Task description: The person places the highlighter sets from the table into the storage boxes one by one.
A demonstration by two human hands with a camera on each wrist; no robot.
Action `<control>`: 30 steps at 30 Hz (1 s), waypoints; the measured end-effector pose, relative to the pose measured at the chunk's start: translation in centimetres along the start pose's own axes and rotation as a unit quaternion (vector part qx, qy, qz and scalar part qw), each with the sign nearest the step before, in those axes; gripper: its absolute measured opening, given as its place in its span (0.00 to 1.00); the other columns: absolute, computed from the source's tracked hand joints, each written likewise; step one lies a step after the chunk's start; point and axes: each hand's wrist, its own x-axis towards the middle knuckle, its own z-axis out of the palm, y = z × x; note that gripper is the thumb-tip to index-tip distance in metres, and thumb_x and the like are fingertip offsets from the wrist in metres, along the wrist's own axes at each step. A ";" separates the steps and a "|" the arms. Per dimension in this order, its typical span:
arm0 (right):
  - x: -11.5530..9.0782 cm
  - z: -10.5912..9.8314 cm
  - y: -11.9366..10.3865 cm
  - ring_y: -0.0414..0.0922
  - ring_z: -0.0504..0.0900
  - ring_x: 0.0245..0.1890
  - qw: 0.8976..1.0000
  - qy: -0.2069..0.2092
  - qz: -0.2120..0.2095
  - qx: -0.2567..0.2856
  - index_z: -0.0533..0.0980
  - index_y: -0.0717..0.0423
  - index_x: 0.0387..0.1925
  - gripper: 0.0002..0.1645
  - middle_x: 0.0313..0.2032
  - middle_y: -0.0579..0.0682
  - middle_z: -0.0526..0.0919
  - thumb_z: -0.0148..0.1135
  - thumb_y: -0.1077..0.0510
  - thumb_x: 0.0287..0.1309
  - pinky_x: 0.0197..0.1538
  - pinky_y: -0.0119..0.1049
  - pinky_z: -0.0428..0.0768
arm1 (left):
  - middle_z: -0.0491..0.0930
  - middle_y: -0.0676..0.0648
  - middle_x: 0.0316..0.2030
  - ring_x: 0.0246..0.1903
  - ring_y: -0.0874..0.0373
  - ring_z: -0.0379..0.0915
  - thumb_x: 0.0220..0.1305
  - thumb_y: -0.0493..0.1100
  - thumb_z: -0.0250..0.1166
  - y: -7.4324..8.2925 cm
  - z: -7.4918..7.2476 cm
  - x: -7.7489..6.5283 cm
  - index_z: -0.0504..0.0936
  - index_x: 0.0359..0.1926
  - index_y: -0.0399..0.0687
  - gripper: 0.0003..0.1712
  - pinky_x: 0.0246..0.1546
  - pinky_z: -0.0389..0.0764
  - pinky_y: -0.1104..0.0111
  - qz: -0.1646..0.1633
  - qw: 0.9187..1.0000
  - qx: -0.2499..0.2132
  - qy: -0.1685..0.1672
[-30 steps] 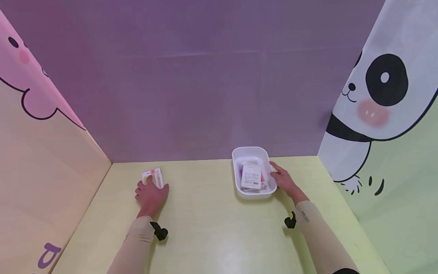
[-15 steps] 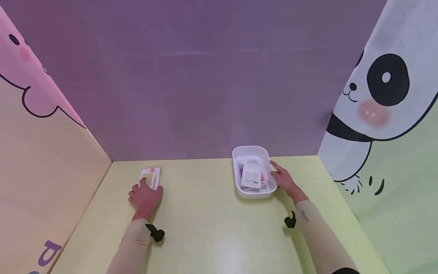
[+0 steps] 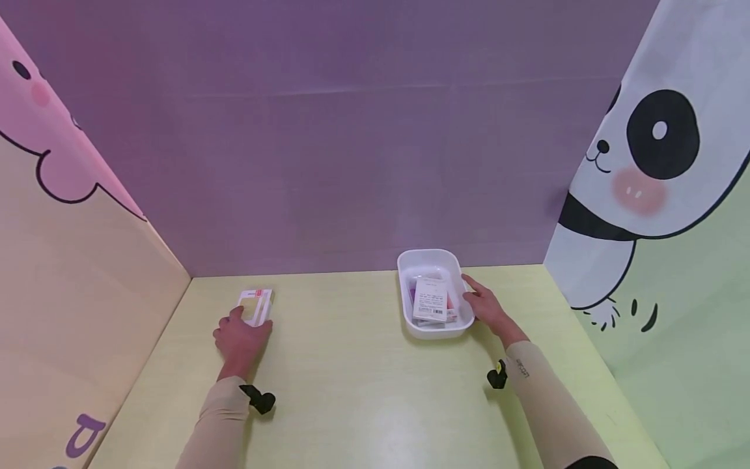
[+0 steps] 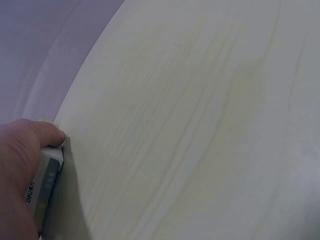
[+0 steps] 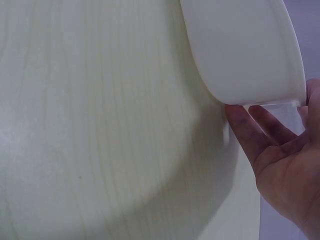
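Observation:
My left hand (image 3: 240, 337) grips a small flat white carton (image 3: 253, 311) with a tan panel and a red mark, at the table's back left. In the left wrist view, the thumb lies at one end of the carton (image 4: 45, 187); its dark side band bears "deli" lettering. Most of its other fingers are hidden there. At the back right, my right hand (image 3: 489, 309) holds the right side of a white plastic tray (image 3: 410, 260). The right wrist view has fingers against the tray's (image 5: 245, 55) underside edge and the thumb near the rim. Several small boxes (image 3: 430, 299) lie inside the tray.
The pale wood-grain table (image 3: 351, 378) meets a purple back wall (image 3: 351, 163) just behind the tray and carton. Printed side panels stand left and right, the right one with a panda (image 3: 650, 176).
My left hand has moved left and slightly nearer, and the carton has shifted a little left with it. The right hand and tray have stayed in place.

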 end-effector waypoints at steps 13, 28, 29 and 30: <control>0.0 -0.1 0.0 0.53 0.77 0.43 1.000 0.005 -0.003 -0.005 0.54 0.46 0.75 0.32 0.59 0.70 0.70 0.45 0.57 0.72 0.34 0.36 0.77 | 0.68 0.30 0.56 0.50 0.34 0.60 0.51 0.55 0.69 0.3 0.4 -0.3 0.65 0.66 0.37 0.46 0.47 0.64 0.47 -0.012 0.998 -0.059 0.034; 0.2 0.1 0.3 0.53 0.77 0.44 1.000 0.006 -0.008 -0.004 0.54 0.47 0.75 0.32 0.58 0.70 0.71 0.45 0.57 0.73 0.35 0.36 0.77 | 0.70 0.30 0.54 0.49 0.34 0.61 0.47 0.53 0.72 1.6 0.4 -1.5 0.68 0.63 0.35 0.44 0.47 0.65 0.47 0.035 0.996 -0.070 0.050; 0.2 0.1 0.3 0.53 0.77 0.43 1.000 0.007 -0.007 -0.005 0.54 0.47 0.75 0.32 0.57 0.69 0.71 0.45 0.57 0.73 0.35 0.36 0.77 | 0.70 0.30 0.54 0.49 0.33 0.61 0.48 0.53 0.72 1.7 0.5 -1.6 0.68 0.63 0.35 0.44 0.47 0.65 0.47 0.037 0.996 -0.069 0.050; 0.1 0.1 0.3 0.53 0.77 0.43 1.000 0.008 -0.006 -0.006 0.54 0.46 0.75 0.32 0.57 0.69 0.72 0.45 0.57 0.73 0.34 0.36 0.77 | 0.70 0.30 0.54 0.49 0.33 0.61 0.47 0.53 0.73 1.7 0.5 -1.6 0.69 0.62 0.35 0.44 0.47 0.65 0.47 0.040 0.995 -0.069 0.052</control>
